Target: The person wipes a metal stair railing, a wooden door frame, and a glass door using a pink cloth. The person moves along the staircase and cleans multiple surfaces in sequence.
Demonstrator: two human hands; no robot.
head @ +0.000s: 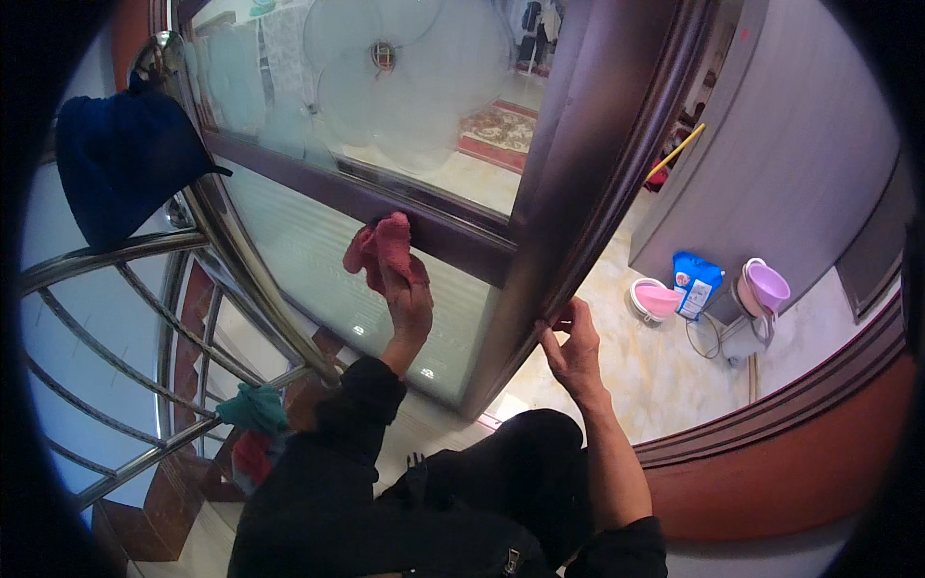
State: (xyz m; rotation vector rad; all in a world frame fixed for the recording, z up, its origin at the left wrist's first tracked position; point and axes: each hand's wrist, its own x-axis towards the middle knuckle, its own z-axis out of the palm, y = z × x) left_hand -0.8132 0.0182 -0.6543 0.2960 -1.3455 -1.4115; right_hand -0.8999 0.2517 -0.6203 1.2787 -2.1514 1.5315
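Note:
A crumpled pinkish-red cloth (383, 249) is gripped in my left hand (410, 307). It lies against the dark wooden crossrail (448, 242) of a glazed door. Above that rail sits a frosted glass pane (426, 87) with a petal pattern, and below it a ribbed translucent panel (311, 246). My right hand (576, 354) pinches the outer edge of the door's dark stile (578, 180) between thumb and fingers.
At left, a steel stair railing (253, 289) carries a dark blue cloth (130, 159); green (254, 408) and red (251, 456) cloths hang lower. Past the doorway are a pink basin (656, 300), a blue packet (696, 282) and a purple basin (767, 283). Stairs (170, 513) descend at lower left.

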